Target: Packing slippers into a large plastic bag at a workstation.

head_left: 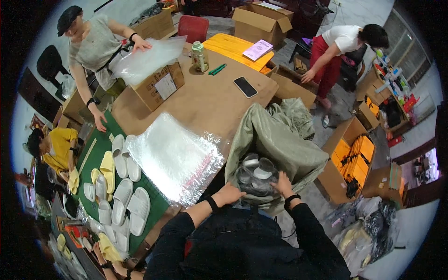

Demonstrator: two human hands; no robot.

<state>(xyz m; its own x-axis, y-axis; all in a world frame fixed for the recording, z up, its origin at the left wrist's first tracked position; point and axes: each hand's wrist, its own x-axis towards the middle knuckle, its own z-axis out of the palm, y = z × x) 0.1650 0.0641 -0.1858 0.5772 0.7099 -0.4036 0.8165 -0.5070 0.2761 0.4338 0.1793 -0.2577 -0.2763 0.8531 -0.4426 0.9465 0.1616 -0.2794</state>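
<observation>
Hands both at the mouth of a big grey-green sack (280, 144) off the counter (205, 100) edge: left hand (229, 193) grips its rim, right hand (283, 183) rests spread on bagged slippers (254, 175) inside. Clear bags (175, 156) just left.

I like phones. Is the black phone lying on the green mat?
No, the black phone lies on the brown table, apart from the green mat with the slippers.

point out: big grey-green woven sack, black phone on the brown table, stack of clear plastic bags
Grey-green woven sack (289, 147), head view, on its folded-back side wall.
Black phone (245, 87), head view, on the middle of its screen.
Stack of clear plastic bags (175, 156), head view, on the top bag's centre.
</observation>
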